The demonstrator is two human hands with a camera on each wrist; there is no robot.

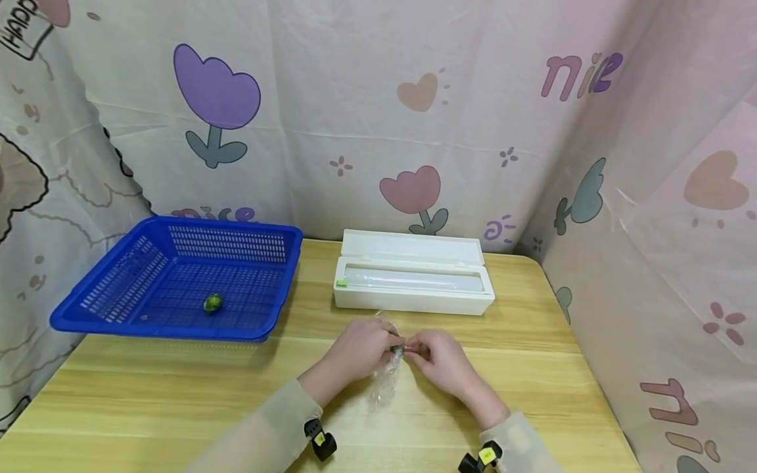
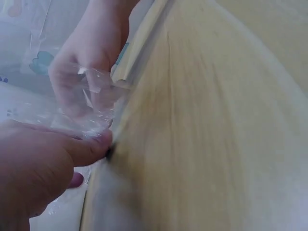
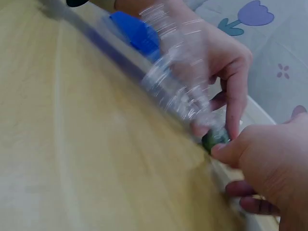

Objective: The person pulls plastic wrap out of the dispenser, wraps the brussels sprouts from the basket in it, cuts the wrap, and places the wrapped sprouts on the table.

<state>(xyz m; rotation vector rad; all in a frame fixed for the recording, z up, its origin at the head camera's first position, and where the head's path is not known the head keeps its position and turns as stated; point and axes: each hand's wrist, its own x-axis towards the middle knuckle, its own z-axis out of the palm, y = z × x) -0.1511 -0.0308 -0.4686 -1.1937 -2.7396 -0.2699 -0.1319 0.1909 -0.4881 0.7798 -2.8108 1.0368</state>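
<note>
Above the wooden table, a small round green fruit [image 3: 209, 139] sits in a sheet of clear plastic film [image 1: 386, 384]. My left hand [image 1: 365, 347] holds the fruit and film with thumb and fingertips. From the other side my right hand [image 1: 445, 362] pinches the wrapped fruit, its thumb and forefinger meeting the left fingertips. Loose film trails below the left hand in the head view and is blurred in the right wrist view. Most of the fruit is hidden by fingers.
A blue plastic basket [image 1: 177, 334] stands at the left with another small green fruit [image 1: 213, 303] inside. Behind the hands is a white box [image 1: 414, 303], lid raised, holding a roll of film [image 1: 414, 279]. Patterned cloth [image 1: 331, 85] hangs behind the wooden table [image 1: 177, 401].
</note>
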